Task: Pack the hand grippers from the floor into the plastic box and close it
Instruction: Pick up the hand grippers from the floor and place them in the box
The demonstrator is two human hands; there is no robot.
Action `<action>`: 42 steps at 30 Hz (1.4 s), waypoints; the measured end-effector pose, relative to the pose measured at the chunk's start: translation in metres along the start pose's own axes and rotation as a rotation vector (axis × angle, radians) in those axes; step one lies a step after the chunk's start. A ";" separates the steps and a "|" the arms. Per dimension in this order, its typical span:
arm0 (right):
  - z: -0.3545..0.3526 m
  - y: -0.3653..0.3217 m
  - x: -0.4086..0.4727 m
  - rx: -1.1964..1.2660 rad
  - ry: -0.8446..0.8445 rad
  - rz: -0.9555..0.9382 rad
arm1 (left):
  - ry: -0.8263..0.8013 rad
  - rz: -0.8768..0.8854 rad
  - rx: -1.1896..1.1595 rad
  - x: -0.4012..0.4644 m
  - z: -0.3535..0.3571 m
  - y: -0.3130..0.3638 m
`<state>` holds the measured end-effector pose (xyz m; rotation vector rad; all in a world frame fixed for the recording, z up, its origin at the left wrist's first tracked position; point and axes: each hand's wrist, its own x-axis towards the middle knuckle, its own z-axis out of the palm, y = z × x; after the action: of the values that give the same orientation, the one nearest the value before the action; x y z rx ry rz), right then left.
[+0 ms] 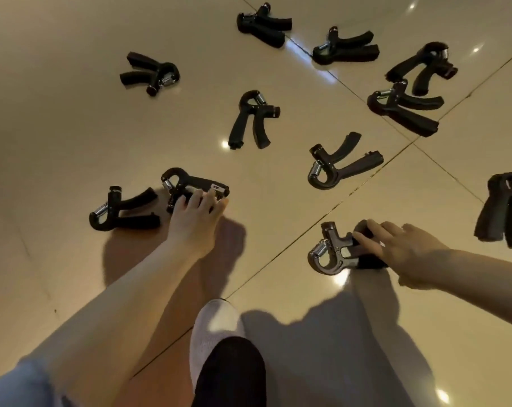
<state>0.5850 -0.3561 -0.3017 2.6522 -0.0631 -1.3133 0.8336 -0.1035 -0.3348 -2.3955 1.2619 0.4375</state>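
Observation:
Several black hand grippers with silver springs lie scattered on the glossy beige tiled floor (72, 113). My left hand (194, 215) reaches down onto one hand gripper (190, 182), its fingers curled over the handles. Another hand gripper (122, 211) lies just left of it. My right hand (395, 248) grips the handles of a hand gripper (331, 251) near the front right. Further hand grippers lie at the centre (253, 118), the right of centre (341, 164) and the far back (262, 24). The plastic box is not in view.
My foot in a white sock (215, 327) with a dark trouser leg stands between my arms near the bottom. More hand grippers lie at the right edge (505, 212), the back right (404, 110) and the back left (150, 73). Tile seams cross the floor diagonally.

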 end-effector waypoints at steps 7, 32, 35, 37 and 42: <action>-0.002 -0.006 0.011 -0.026 0.064 -0.003 | -0.088 0.041 0.028 0.045 -0.010 -0.032; 0.023 -0.039 -0.071 0.427 0.170 0.191 | 0.138 0.501 0.186 -0.020 -0.025 0.085; 0.027 -0.045 -0.100 0.459 0.197 0.200 | 0.183 0.532 0.031 -0.041 -0.051 0.113; 0.031 -0.047 -0.122 0.485 0.213 0.212 | 0.194 0.549 -0.036 -0.055 -0.062 0.134; 0.044 -0.049 -0.188 0.400 0.243 0.242 | 0.240 0.525 -0.291 -0.093 -0.105 0.170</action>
<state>0.4339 -0.2918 -0.1894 2.9854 -0.6547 -0.9775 0.6505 -0.1753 -0.2349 -2.3741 2.0774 0.5213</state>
